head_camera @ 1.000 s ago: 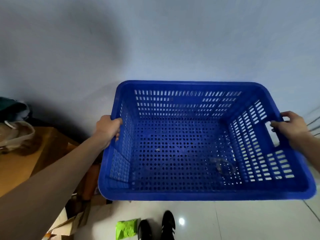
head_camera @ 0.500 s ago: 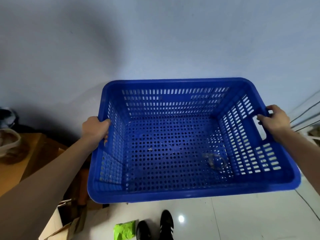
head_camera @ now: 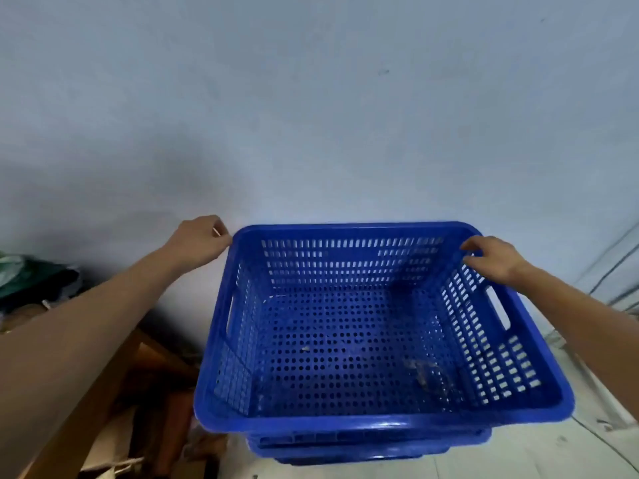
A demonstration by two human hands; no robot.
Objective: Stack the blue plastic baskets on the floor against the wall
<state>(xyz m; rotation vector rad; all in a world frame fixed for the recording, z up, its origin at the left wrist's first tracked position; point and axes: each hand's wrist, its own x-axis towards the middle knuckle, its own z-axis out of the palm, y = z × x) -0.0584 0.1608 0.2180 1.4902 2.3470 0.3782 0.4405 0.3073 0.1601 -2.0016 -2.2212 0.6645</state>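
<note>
A blue perforated plastic basket (head_camera: 380, 422) sits nested on top of other blue baskets (head_camera: 366, 448), whose rims show just beneath its front edge. The stack stands on the floor close to the pale wall (head_camera: 311, 98). My left hand (head_camera: 202, 238) is at the basket's far left corner, fingers curled against the outside of the rim; whether it grips is unclear. My right hand (head_camera: 494, 259) lies on the far right corner with fingers hooked over the rim. Some dirt lies on the basket's bottom.
Brown cardboard and wooden pieces (head_camera: 155, 382) crowd the floor left of the stack. A dark green bundle (head_camera: 31, 278) lies further left. Cables (head_camera: 615, 267) run down the wall at the right. Light tiled floor (head_camera: 525, 454) shows in front right.
The basket went down from mid-air onto the stack of baskets by the wall. Both hands left the side handles and moved to the far corners of the rim.
</note>
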